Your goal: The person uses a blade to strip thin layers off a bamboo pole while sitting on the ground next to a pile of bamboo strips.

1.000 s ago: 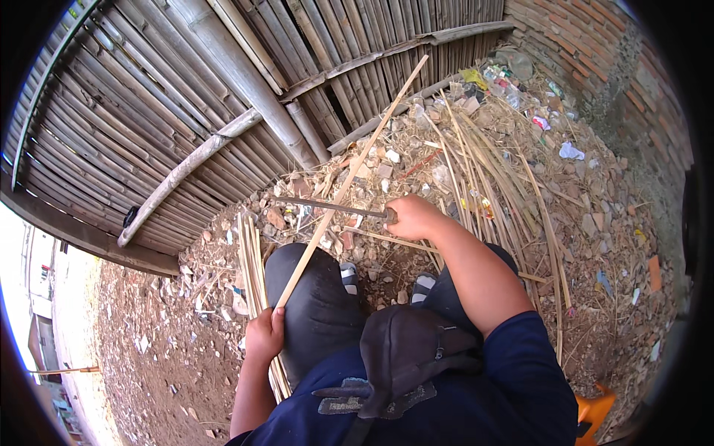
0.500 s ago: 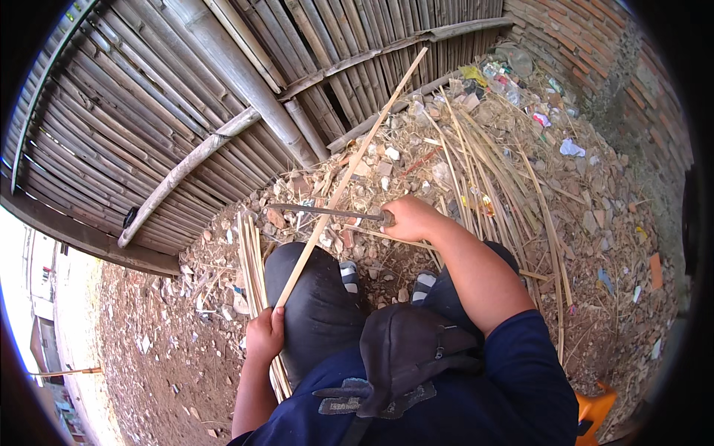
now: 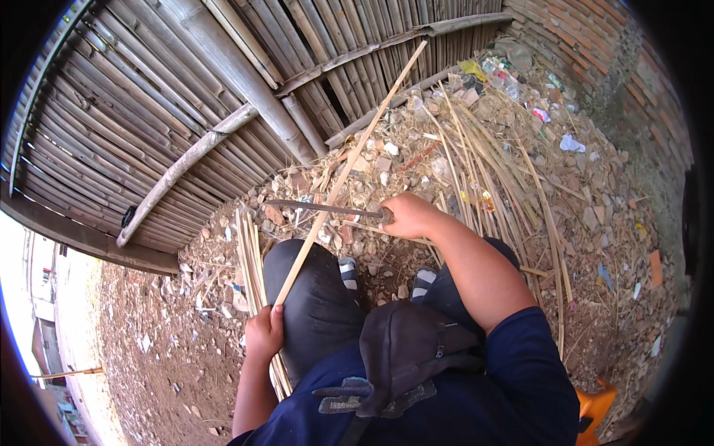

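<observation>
My left hand (image 3: 264,332) is closed on the lower end of a long, flat bamboo strip (image 3: 357,158), which slants away over my left knee toward the fence. In my right hand (image 3: 407,216) is the handle of a long, dark-bladed knife (image 3: 320,208). Its blade points left and lies across the strip a little beyond my knee. Beside my left thigh rests a bundle of thin bamboo strips (image 3: 251,260), partly hidden by my left hand and forearm. More loose bamboo strips (image 3: 483,167) lie spread on the ground to the right of my right hand.
A bamboo fence (image 3: 149,97) stands ahead and to the left, and a brick wall (image 3: 595,44) at the far right. Rubble and litter (image 3: 513,82) cover the ground between them. Part of an orange plastic object (image 3: 595,409) shows behind my right side.
Both hands keep nearly the same places and grips. The knife blade has shifted very slightly upward in the picture along the strip.
</observation>
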`<state>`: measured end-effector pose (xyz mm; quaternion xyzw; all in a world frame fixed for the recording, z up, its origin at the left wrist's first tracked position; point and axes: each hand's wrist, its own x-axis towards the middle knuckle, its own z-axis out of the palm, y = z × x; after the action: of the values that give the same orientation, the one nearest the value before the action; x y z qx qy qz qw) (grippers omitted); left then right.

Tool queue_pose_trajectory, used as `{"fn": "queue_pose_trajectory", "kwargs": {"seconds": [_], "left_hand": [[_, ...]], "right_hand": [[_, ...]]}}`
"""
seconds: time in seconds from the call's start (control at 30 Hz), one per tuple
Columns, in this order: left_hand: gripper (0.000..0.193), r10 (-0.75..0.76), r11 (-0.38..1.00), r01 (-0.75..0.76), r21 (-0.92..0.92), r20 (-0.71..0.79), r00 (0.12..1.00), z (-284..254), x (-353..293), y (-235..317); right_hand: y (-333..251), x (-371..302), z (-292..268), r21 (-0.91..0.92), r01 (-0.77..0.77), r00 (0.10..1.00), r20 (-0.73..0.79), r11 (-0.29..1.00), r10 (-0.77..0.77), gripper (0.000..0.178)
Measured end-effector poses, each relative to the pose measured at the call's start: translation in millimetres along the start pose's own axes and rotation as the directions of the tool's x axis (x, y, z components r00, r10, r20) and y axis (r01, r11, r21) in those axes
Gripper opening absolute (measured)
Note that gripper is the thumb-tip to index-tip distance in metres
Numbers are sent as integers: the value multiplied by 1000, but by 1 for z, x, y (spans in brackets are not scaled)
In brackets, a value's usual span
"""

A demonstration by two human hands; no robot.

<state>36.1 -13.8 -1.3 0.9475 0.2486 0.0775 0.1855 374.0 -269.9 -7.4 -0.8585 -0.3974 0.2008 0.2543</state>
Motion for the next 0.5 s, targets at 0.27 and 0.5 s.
{"fn": "queue_pose_trajectory", "kwargs": {"seconds": [0.27,0.5], "left_hand": [[47,13,1000,-13,-19,-9,1000,3,0,-6],[47,7,1000,-7,-10,8,1000,3,0,-8]], "right_hand": [[-3,-1,-1,34,-5,1000,11,999,5,33],[2,2,3,46,-8,1000,20,999,7,35]]}}
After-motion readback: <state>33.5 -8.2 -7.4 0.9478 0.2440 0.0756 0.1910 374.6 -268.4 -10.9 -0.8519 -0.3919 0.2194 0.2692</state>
